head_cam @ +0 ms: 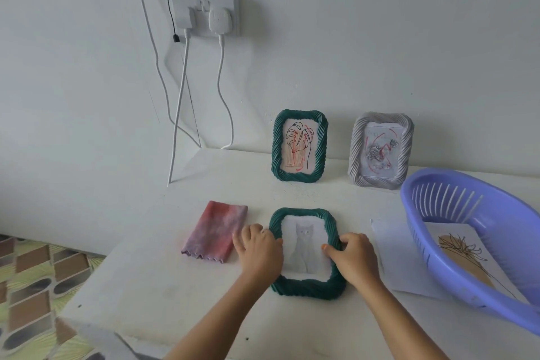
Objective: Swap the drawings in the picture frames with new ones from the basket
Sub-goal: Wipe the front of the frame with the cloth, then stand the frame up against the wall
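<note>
White table (163, 286) | left hand (258, 251), right hand (352, 257) grip flat green frame (306, 291) | cloth (214, 231) left, basket (473, 245) right

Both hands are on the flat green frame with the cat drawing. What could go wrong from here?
1. The basket overhangs the table edge at right; an elbow bump might tip it.
2. Lifting the flat frame could knock the two standing frames behind it.
3. The loose sheet under the basket may slide off.
</note>
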Demonstrator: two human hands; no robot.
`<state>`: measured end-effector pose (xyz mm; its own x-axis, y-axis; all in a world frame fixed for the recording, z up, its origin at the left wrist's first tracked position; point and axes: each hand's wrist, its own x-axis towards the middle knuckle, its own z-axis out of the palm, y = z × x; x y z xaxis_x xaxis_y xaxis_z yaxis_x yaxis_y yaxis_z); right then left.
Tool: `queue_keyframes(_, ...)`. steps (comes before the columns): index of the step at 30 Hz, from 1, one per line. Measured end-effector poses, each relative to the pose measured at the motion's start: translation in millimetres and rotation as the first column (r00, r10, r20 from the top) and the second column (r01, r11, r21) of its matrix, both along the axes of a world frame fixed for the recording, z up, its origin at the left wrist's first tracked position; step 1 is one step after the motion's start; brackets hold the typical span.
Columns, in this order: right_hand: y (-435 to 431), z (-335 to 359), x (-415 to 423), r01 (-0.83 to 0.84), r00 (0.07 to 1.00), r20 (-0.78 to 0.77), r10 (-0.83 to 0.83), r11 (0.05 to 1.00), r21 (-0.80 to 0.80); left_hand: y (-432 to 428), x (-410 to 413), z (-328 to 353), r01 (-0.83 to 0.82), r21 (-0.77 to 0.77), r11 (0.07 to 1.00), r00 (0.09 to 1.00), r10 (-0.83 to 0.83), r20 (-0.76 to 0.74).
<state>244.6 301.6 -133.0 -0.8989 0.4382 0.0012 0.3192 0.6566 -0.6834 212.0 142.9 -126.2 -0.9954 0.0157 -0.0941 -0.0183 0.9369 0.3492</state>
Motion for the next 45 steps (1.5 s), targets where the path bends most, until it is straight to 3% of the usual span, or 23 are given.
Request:
queue_keyframes(3,6,3,-1,-0.014,0.999,-0.052,-0.001,0.956,-0.295,-4,0,9,-0.061,0.199,0.978,0.998,0.061,0.007)
queue_keyframes(5,8,10,-4,-0.011,0.995,-0.084,-0.048,0.802,-0.598,-7,1,16,-0.083,0.4,0.913,0.993,0.108,-0.039)
queue_keyframes(6,9,14,-6,-0.025,0.995,-0.09,-0.052,0.721,-0.692,-9,1,20,-0.091,0.551,0.83,0.992,0.124,-0.023)
queue_keyframes(9,7,30,-15,-0.099,0.995,-0.099,0.034,0.601,-0.793,-17,-4,35,-0.143,0.859,0.491,0.99,0.061,0.13)
queue_keyframes(12,0,48,-32,-0.184,0.983,-0.144,0.115,0.55,-0.815,-32,-24,50,-0.18,0.919,0.352,0.978,-0.039,0.206)
queue_keyframes(15,-13,66,-61,-0.263,0.964,-0.199,0.175,0.54,-0.799,-50,-51,64,-0.15,0.955,0.256,0.978,-0.103,0.181)
queue_keyframes(22,-65,101,-165,-0.359,0.932,-0.259,0.253,0.566,-0.742,-103,-148,97,-0.008,0.966,0.26,0.996,-0.079,0.03)
queue_keyframes(27,-99,92,-234,-0.345,0.938,-0.244,0.247,0.585,-0.734,-130,-217,87,-0.011,0.944,0.33,0.998,-0.051,0.029)
queue_keyframes(30,-111,82,-264,-0.336,0.941,-0.221,0.258,0.607,-0.72,-138,-247,73,-0.032,0.948,0.318,0.998,-0.041,0.048)
queue_keyframes(38,-123,58,-297,-0.262,0.965,-0.187,0.184,0.709,-0.655,-142,-285,40,-0.072,0.962,0.263,0.996,-0.04,0.086)
queue_keyframes(45,-121,47,-301,-0.258,0.966,-0.172,0.192,0.726,-0.637,-139,-290,30,-0.064,0.967,0.246,0.997,-0.031,0.074)
